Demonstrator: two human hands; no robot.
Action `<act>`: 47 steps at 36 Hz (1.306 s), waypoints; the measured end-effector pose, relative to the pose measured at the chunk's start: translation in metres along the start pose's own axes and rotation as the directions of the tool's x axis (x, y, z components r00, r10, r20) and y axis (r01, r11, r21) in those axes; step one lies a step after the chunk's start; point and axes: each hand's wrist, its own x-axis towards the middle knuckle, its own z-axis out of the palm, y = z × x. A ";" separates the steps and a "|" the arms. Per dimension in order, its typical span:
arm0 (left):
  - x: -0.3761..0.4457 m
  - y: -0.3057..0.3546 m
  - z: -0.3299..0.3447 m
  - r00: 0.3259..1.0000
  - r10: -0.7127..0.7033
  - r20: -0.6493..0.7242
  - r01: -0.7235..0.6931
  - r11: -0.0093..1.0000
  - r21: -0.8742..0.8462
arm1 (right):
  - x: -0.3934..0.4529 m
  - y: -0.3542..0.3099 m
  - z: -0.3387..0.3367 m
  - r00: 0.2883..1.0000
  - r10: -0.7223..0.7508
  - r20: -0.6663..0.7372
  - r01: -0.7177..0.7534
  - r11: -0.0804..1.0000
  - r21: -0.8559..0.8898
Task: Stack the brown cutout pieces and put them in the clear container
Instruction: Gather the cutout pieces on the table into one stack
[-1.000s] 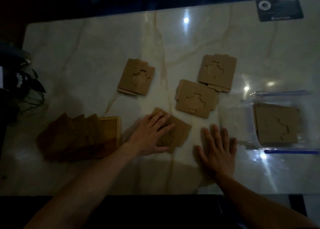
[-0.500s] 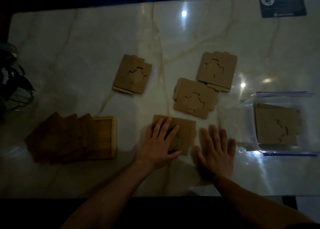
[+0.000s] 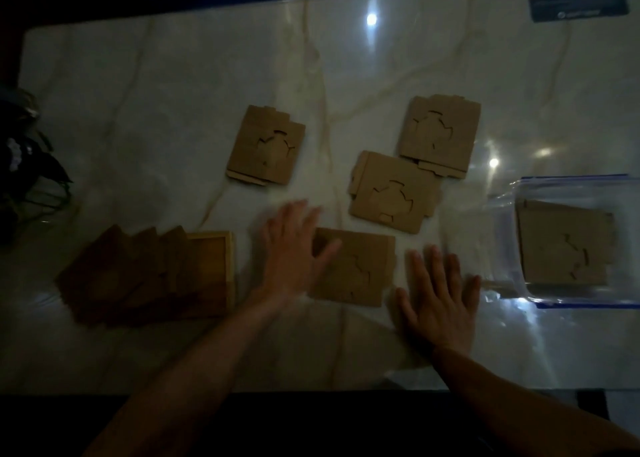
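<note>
Surface (image 3: 173, 93): we saw pale veined marble, dimly lit.
Clear container (image 3: 571, 186): at the right, one brown stack (image 3: 564, 245) inside.
Wooden tray (image 3: 211, 269): at the left, dark pieces fanned beside it.
Loose stacks: three — far left (image 3: 265, 145), far right (image 3: 438, 134), middle (image 3: 393, 191).
Near stack (image 3: 356, 266): between our hands.
Left hand (image 3: 294, 248): fingers spread, blurred, over its left edge.
Right hand (image 3: 438, 294): flat, fingers apart, just beside it.

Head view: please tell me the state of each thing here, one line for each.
Clear container: open, one brown stack inside.
Nearest stack: flat on table, left edge under the left hand.
Right hand: open, flat on table, holding nothing.
Three other stacks: flat on table, untouched, unevenly aligned.
Wooden tray: partly covered by fanned dark pieces.
</note>
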 end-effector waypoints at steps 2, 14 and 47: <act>0.028 -0.014 -0.015 0.990 -0.101 -0.095 0.101 0.995 -0.002 | -0.001 0.000 0.000 1.000 0.002 -0.006 -0.002 1.000 -0.002; 0.148 -0.055 -0.065 0.792 -0.608 0.049 0.607 0.777 -0.167 | -0.003 -0.004 -0.004 1.000 0.023 -0.020 -0.022 0.999 0.037; 0.135 -0.030 -0.067 0.874 -0.484 0.041 0.485 0.874 -0.033 | -0.001 -0.003 -0.008 1.000 0.011 0.025 -0.012 0.999 0.047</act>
